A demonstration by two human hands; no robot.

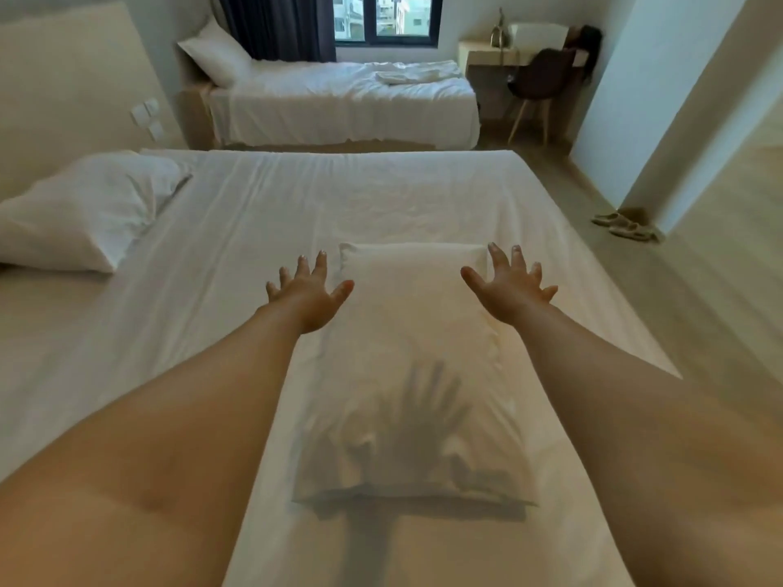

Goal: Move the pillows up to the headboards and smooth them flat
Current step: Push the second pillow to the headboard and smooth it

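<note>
Three white pillows are seen. The near pillow (413, 366) is laid lengthwise on the near bed (237, 230), out in the middle of the mattress and well apart from the headboard (63, 78); its far end is flat, its near end creased and shadowed. A second pillow (89, 209) is set at the head of the same bed, just beside the headboard, plump and wrinkled. The third pillow (216, 57) is propped tilted at the head of the far bed (339, 103).
</note>
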